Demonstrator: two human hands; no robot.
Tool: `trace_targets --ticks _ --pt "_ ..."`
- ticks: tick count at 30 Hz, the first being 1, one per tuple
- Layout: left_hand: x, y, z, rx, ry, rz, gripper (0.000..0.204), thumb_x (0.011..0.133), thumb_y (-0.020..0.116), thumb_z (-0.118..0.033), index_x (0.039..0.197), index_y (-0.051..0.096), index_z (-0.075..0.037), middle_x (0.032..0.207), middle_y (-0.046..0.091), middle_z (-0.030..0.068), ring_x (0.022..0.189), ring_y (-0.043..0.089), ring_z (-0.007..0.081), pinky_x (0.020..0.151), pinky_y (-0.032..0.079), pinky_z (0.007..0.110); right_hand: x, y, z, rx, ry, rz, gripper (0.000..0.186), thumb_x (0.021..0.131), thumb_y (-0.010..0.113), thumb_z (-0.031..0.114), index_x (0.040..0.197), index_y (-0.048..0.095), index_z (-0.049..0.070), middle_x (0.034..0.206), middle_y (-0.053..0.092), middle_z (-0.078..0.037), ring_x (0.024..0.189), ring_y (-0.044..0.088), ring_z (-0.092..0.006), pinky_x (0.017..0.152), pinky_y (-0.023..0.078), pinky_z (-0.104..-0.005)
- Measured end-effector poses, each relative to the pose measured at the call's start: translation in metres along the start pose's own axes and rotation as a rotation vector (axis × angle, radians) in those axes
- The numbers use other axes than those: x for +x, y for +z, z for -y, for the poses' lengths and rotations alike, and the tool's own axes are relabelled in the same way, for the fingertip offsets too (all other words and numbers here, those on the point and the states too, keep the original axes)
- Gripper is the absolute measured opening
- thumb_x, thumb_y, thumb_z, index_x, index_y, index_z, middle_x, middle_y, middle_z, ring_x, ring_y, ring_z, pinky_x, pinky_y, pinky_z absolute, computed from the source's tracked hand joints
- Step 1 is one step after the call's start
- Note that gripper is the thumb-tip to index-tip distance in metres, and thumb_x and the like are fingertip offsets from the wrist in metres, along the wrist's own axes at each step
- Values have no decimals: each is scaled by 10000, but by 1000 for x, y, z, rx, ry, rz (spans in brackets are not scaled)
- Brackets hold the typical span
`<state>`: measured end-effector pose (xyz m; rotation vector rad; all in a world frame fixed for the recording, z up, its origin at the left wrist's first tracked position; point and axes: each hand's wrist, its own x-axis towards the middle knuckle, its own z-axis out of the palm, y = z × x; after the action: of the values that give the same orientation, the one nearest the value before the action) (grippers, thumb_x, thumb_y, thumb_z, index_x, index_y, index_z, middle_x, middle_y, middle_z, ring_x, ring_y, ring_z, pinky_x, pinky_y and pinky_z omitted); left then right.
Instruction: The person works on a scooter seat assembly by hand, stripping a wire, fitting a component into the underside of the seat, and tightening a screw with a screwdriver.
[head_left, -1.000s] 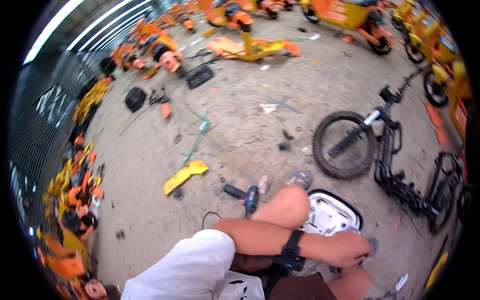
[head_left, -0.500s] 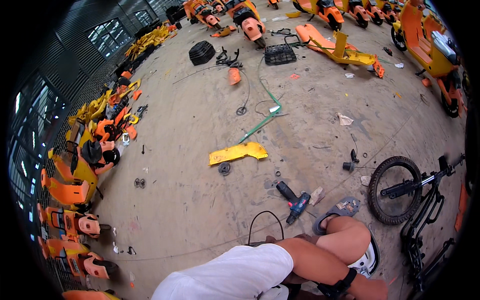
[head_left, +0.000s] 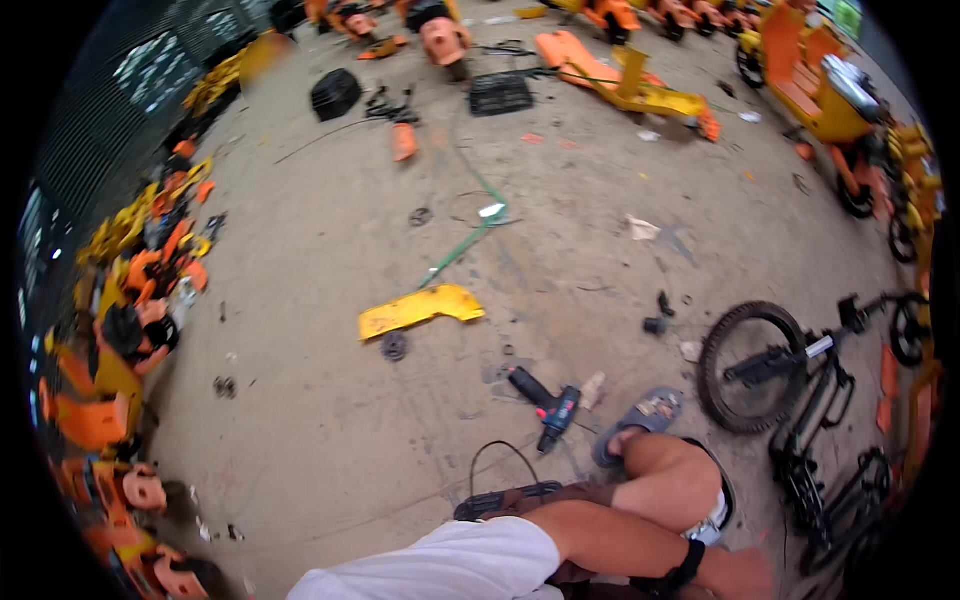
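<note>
My left arm, in a white sleeve [head_left: 450, 560], reaches across the lower edge toward the right. A black strap [head_left: 683, 566] is round the wrist. My left hand [head_left: 738, 574] is blurred at the bottom right, its fingers not readable, and what it touches is hidden. My right hand is out of the picture. Close above the hand, beside my bent knee, shows part of a rounded white thing with a dark rim [head_left: 716, 522]. A cordless drill [head_left: 553, 408] in black, blue and red lies on the floor beyond my arm, near my grey clog [head_left: 645, 420].
At right lies a black frame with a treaded wheel [head_left: 708, 390]. A yellow panel [head_left: 420, 311] and a green strip [head_left: 465, 250] lie ahead. Black crates [head_left: 500, 93] and an orange-and-yellow scooter body [head_left: 625, 85] are farther off. Scooters [head_left: 100, 395] and loose parts line the left wall.
The view has swung to the right, so the floor things sit farther left. My left arm stays stretched to the right. The drill and yellow panel keep their places on the floor.
</note>
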<state>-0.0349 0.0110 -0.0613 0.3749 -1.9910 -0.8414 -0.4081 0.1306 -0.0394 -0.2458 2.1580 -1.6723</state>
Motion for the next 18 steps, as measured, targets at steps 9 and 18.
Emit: trace_targets --ticks 9,18 --pt "21 -71 -18 -104 -159 141 151 847 633 -144 947 639 -31 834 656 146 783 646 349 647 512 423 -13 95 77 298 -87 75 156 964 567 268 891 550 131 758 525 10 643 495 -100 466 345 -234" --pt "41 -90 -52 -57 -336 203 140 868 637 -23 1003 655 8 784 674 106 643 623 156 616 490 280 -117 227 7 501 233 182 238 1026 407 257 941 512 61 808 604 -71 707 603 -171 478 421 -288"
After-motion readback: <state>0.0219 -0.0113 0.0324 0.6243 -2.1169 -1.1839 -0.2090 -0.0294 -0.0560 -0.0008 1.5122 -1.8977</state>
